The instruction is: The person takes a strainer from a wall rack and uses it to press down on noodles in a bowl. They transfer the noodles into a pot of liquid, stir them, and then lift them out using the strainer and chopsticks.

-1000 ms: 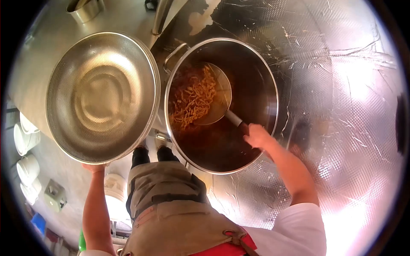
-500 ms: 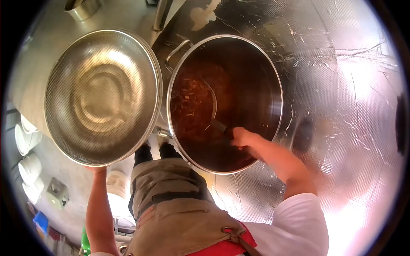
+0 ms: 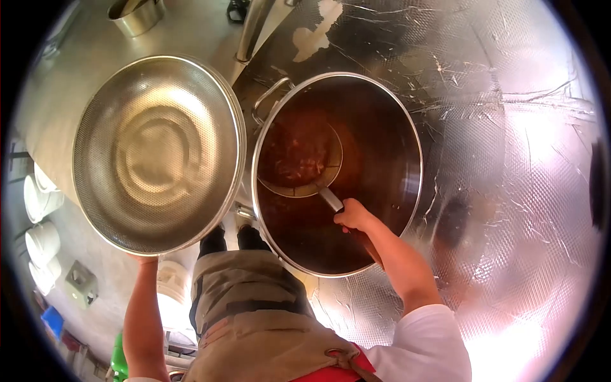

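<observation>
A tall steel stockpot [image 3: 394, 140] with dark reddish-brown liquid in it stands in front of me. My right hand [image 3: 354, 216], inside the pot's mouth, is closed round the handle of a wide round skimmer [image 3: 330, 198]. Reddish bits of food [image 3: 298, 153] lie in the skimmer's bowl, which shows near the surface at the pot's left side. To the left of the pot is a large perforated metal colander [image 3: 159, 149] with nothing in it. My left hand [image 3: 144, 258] holds its near rim from below, most of the fingers hidden beneath it.
Foil-like quilted sheeting [image 3: 496, 178] covers the surface right of the pot. A small metal pot [image 3: 137, 18] stands on the steel counter [image 3: 70, 108] at upper left. White buckets [image 3: 43, 245] and a green bottle [image 3: 119, 356] are at lower left.
My right hand has shifted slightly left and down in the view. The skimmer's bowl has risen, showing more of its rim and the food in it. My left hand stays at the colander.
</observation>
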`<state>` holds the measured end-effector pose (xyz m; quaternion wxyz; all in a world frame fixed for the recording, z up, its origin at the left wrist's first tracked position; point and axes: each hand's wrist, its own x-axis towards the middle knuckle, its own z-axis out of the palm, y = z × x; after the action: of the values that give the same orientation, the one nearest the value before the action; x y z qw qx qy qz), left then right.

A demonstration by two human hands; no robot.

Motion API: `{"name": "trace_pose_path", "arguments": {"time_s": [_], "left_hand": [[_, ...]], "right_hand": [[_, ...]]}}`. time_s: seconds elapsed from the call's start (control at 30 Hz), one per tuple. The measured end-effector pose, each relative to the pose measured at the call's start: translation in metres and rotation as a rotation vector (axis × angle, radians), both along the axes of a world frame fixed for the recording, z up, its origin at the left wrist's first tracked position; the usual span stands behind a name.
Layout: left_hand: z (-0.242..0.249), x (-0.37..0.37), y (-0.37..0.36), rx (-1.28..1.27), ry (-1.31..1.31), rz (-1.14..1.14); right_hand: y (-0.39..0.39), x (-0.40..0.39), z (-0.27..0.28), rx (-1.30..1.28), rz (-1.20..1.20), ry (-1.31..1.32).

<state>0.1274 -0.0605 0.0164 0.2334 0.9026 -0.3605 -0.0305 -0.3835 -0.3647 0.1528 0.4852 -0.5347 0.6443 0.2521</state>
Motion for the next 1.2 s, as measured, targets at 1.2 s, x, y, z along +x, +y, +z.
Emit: {"name": "trace_pose_path", "arguments": {"time_s": [1.2], "left_hand": [[0.003,-0.005,-0.007,0.031,-0.004,-0.015]], "right_hand": [[-0.002,0.015,-0.002,0.061,-0.003,-0.025]]}}
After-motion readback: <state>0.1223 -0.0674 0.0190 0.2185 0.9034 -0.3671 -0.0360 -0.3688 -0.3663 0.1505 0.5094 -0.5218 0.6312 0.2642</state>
